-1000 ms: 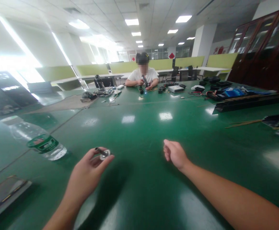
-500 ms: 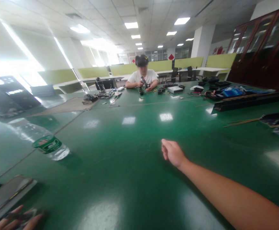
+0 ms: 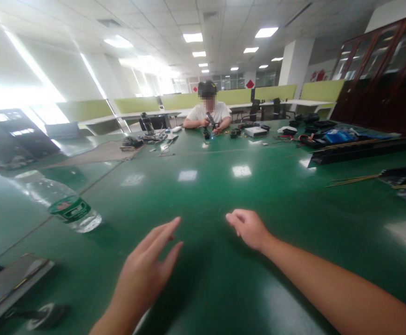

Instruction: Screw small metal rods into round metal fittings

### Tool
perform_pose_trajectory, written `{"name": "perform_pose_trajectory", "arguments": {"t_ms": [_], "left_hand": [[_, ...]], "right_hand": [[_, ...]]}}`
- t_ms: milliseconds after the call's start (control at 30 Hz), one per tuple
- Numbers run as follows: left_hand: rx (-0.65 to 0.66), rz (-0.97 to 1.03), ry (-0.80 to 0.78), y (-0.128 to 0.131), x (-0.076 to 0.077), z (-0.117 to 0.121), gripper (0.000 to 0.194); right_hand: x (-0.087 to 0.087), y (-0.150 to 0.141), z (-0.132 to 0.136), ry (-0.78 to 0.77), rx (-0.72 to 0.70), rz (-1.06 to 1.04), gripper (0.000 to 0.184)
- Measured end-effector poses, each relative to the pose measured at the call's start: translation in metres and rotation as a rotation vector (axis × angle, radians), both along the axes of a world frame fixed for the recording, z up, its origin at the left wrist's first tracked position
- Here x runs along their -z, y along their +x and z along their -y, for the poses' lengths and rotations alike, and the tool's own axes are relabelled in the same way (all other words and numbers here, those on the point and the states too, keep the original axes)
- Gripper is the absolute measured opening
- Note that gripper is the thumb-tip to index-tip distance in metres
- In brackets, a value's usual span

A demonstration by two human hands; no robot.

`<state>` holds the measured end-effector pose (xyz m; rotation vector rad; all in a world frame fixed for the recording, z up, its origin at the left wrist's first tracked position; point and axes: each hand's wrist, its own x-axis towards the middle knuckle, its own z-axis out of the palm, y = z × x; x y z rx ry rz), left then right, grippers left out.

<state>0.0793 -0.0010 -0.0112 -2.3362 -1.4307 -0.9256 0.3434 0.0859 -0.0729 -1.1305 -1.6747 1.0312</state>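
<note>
My left hand (image 3: 145,267) is over the green table (image 3: 196,200), in front of me and left of centre. Its fingers are stretched out, the thumb stands apart, and nothing shows in it. To its right my right hand (image 3: 250,229) is closed, thumb and fingers curled together. Whatever it may hold is hidden or too small to make out. A gap separates the two hands. At the lower left lies a dark object with a thin stem and a round, metallic-looking end (image 3: 45,315), blurred, apart from my left hand.
A clear water bottle (image 3: 72,209) with a green label is on the left. A flat grey slab (image 3: 17,288) lies at the lower left. Across the table sits a person (image 3: 207,116) holding a dark tool. Black rails (image 3: 367,149) and thin rods are at the right.
My left hand has come from the dark object at the lower left, letting it go, to the middle of the table. My right hand has shifted slightly left, still closed.
</note>
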Motion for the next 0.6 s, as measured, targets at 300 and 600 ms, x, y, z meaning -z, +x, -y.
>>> {"name": "perform_pose_trajectory", "arguments": {"t_ms": [300,600], "left_hand": [[0.387,-0.146,-0.190,0.086,0.019,-0.062,0.029],[0.076,0.091,-0.102,0.015,-0.013,-0.024,0.021]], "right_hand": [[-0.002,-0.003,0.006,0.182,-0.058,0.156,0.026],[-0.005,-0.004,0.010,0.092,-0.116,0.145,0.033]]}}
